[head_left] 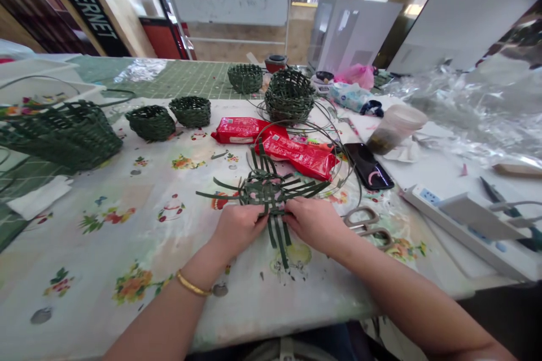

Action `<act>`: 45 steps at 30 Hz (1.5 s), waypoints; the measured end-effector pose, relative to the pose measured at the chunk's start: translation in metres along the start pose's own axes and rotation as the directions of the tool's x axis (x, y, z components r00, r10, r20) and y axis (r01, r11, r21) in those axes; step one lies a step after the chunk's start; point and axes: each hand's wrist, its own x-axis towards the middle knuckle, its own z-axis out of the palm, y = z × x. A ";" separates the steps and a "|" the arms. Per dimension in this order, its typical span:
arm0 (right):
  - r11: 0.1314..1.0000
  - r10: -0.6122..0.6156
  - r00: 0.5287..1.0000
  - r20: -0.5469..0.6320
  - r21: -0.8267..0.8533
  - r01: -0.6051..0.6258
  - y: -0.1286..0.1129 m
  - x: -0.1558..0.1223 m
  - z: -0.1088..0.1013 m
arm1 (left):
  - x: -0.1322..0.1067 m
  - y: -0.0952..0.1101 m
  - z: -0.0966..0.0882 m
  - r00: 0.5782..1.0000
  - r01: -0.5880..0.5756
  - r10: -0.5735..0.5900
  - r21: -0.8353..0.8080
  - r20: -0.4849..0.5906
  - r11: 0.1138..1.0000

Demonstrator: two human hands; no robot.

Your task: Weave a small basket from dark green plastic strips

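A partly woven basket base (pixel 263 189) of dark green strips lies on the table, its loose strip ends spreading out to all sides. My left hand (pixel 241 228) pinches the near left edge of the weave, thumb and fingers together. On the near right edge, my right hand (pixel 313 223) is closed on the weave in the same way. Several strips hang toward me between the two hands. A thin green strand loops from the weave around to the right. Scissors (pixel 366 225) lie just beyond my right wrist.
Red packets (pixel 296 152) lie behind the weave, with a phone (pixel 369 166) to their right. Green woven baskets (pixel 290 96) stand at the back, and a larger woven basket (pixel 63 132) at left. A plastic cup (pixel 398 127) and a power strip (pixel 470 231) are on the right.
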 end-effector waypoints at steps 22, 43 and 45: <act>0.957 -0.042 0.949 -0.313 0.259 0.128 -0.021 0.000 0.000 | 0.006 0.005 -0.018 0.937 0.058 -0.129 -0.219 -0.326 0.974; 0.624 0.132 0.990 -0.045 0.780 -0.048 0.019 0.003 -0.016 | 0.002 -0.007 -0.015 0.907 -0.081 0.104 0.073 -0.407 0.994; 0.455 0.084 0.993 0.087 0.883 -0.116 0.016 0.002 -0.015 | 0.001 -0.001 -0.022 0.889 -0.108 0.158 0.139 -0.430 0.984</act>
